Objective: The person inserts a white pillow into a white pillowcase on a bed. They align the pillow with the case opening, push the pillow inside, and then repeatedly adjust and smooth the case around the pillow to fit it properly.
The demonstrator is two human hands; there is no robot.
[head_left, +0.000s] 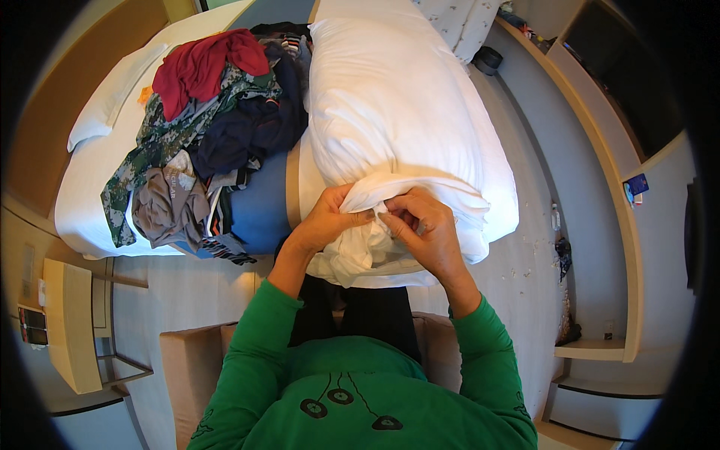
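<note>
A thick white duvet in its white cover [394, 97] lies folded lengthwise over the right part of the bed, its near end bunched up in front of me. My left hand [328, 220] grips the edge of the cover there, thumb pointing inward. Close beside it, my right hand [424, 225] pinches a small bit of the same white cloth between curled fingers. The fingertips of both hands nearly meet. Below them, loose folds of cloth [352, 251] hang at the bed's near edge. Whether a tie or a fastener lies between the fingertips is too small to tell.
Left of the duvet lies a heap of clothes [217, 120] on the bed, with a red garment [206, 71] on top. A brown seat [191, 360] is behind my legs. A wooden shelf [600, 157] runs along the right wall; a small wooden desk [71, 322] stands left.
</note>
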